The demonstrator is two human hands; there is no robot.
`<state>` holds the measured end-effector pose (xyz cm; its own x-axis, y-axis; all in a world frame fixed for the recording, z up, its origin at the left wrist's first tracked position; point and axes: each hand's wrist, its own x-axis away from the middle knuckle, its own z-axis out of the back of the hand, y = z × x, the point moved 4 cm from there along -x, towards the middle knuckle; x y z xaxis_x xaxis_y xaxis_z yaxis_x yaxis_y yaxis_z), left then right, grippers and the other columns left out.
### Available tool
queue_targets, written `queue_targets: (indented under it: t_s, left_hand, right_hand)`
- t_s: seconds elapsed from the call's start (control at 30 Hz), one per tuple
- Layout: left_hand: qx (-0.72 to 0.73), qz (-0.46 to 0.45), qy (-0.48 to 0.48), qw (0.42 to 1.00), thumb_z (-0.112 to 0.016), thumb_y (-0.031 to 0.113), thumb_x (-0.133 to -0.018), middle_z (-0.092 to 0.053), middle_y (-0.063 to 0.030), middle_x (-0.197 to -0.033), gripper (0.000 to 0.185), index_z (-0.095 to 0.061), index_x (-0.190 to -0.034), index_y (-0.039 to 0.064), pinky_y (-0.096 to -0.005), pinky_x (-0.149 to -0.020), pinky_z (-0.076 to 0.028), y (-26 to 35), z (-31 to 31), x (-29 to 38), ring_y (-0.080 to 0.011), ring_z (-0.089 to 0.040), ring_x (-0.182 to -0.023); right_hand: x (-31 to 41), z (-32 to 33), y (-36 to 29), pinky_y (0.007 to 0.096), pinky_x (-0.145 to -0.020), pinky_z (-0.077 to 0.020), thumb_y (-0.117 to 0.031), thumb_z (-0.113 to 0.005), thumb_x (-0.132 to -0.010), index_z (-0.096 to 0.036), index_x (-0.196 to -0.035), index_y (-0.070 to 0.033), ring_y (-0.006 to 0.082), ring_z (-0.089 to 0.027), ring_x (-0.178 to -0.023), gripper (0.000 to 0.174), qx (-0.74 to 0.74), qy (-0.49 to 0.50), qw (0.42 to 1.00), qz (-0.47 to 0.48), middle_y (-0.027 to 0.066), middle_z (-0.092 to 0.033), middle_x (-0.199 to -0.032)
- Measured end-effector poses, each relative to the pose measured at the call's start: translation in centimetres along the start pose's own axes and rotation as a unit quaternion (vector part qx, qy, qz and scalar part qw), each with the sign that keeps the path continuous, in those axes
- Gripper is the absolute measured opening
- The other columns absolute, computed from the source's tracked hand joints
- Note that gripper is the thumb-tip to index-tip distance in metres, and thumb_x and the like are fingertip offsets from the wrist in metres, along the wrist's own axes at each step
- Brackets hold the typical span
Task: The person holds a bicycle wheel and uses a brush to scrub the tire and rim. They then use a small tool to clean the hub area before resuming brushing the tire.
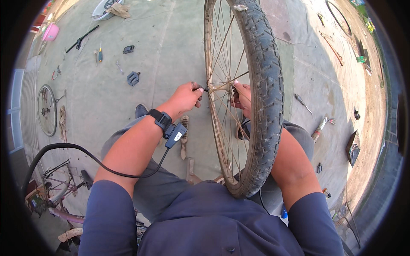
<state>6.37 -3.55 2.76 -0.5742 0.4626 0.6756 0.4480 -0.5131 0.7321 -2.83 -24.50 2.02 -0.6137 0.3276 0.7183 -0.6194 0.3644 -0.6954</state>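
A bicycle wheel (267, 80) with a knobby tyre, rusty rim and thin spokes stands upright before me, its lower edge close to my lap. My left hand (189, 97) pinches the dark end of the axle on the wheel's left side. On the other side, my right hand (242, 98) has its fingers at the right end of the hub (221, 88), seen partly through the spokes. Its exact grip is partly hidden. Below my left hand, a wooden-handled wire brush (184, 137) lies on the ground between my legs.
Pedals (133, 78), a yellow-blue screwdriver (100, 55) and a black bar (82, 39) lie at left, with another wheel (47, 110) and a bicycle frame (65, 188). A dark screwdriver (303, 104) and pliers (330, 121) lie at right. A basin (100, 11) stands at the upper left.
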Motion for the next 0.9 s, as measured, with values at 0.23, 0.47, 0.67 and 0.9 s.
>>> queue_targets:
  t_s: [0.23, 0.47, 0.67, 0.9]
  left_hand:
    - [0.048, 0.044, -0.030, 0.997, -0.059, 0.031, -0.102, -0.063, -0.0021, -0.097, 0.027, -0.061, -0.114, 0.008, -0.0278, -0.058, -0.043, -0.6, -0.2, -0.4, -0.0112, -0.063, -0.076]
    - [0.074, 0.061, -0.018, 0.995, -0.057, 0.029, -0.102, -0.063, -0.0030, -0.097, 0.030, -0.060, -0.119, 0.005, -0.0282, -0.058, -0.043, -0.6, 0.1, -0.2, -0.0119, -0.063, -0.077]
    - [0.049, 0.006, -0.039, 0.998, -0.059, 0.028, -0.102, -0.063, -0.0029, -0.101, 0.034, -0.059, -0.126, 0.004, -0.0275, -0.058, -0.043, -0.8, 0.3, -0.4, -0.0111, -0.063, -0.077]
    - [0.034, -0.036, -0.041, 0.998, -0.061, 0.027, -0.103, -0.063, -0.0036, -0.097, 0.029, -0.059, -0.119, 0.002, -0.0283, -0.057, -0.044, -1.2, 0.3, -0.8, -0.0113, -0.063, -0.077]
  right_hand:
    - [0.5, 0.2, -0.3, 0.0334, -0.074, -0.0545, -0.025, -0.055, -0.108, -0.059, -0.107, -0.004, 0.0162, -0.061, -0.079, 0.022, -0.009, -0.028, 0.999, -0.014, 0.0044, -0.062, -0.089]
    - [1.0, -0.2, -0.9, 0.0360, -0.081, -0.0570, -0.018, -0.053, -0.108, -0.059, -0.111, -0.003, 0.0203, -0.066, -0.087, 0.016, -0.058, -0.051, 0.996, -0.045, 0.0083, -0.066, -0.100]
    - [1.1, -0.5, -0.9, 0.0362, -0.082, -0.0583, -0.017, -0.053, -0.108, -0.058, -0.112, -0.002, 0.0223, -0.067, -0.088, 0.017, -0.053, -0.042, 0.997, -0.030, 0.0097, -0.066, -0.100]
    - [0.8, -0.6, -0.9, 0.0358, -0.082, -0.0583, -0.015, -0.052, -0.107, -0.058, -0.111, -0.001, 0.0226, -0.068, -0.088, 0.016, -0.047, -0.025, 0.998, -0.035, 0.0098, -0.066, -0.100]
